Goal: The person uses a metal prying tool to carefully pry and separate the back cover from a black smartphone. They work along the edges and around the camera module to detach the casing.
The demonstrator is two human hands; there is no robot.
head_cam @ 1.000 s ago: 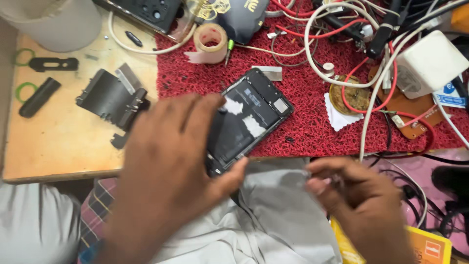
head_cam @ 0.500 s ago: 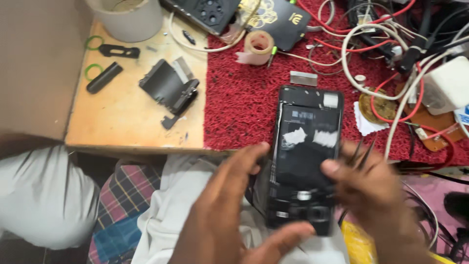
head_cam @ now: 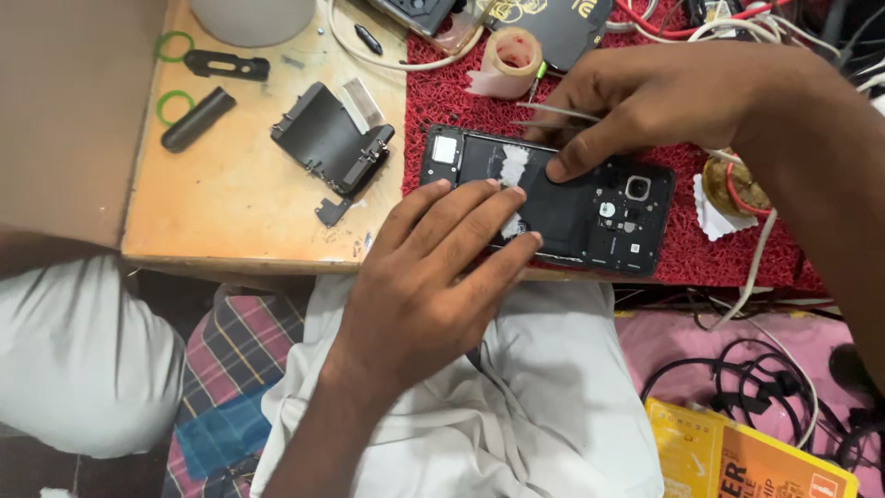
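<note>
Flat on the rough red textured mat (head_cam: 442, 101) lies a black opened smartphone with its back cover off (head_cam: 553, 198), its near edge close to the mat's front border. On it the left hand (head_cam: 433, 277) rests with fingers spread and pressing down on the phone's near side, gripping nothing. From the mat's far side the right hand (head_cam: 645, 101) reaches in, thumb tip on the phone's inside, fingers pinched shut on thin metal tweezers (head_cam: 553, 112) whose tips lie above the phone's far edge. Left of the mat, on the pale wooden tabletop (head_cam: 230, 203), sits a black plastic phone frame piece (head_cam: 327, 138). A roll of beige tape (head_cam: 513, 53) stands at the mat's far edge.
</note>
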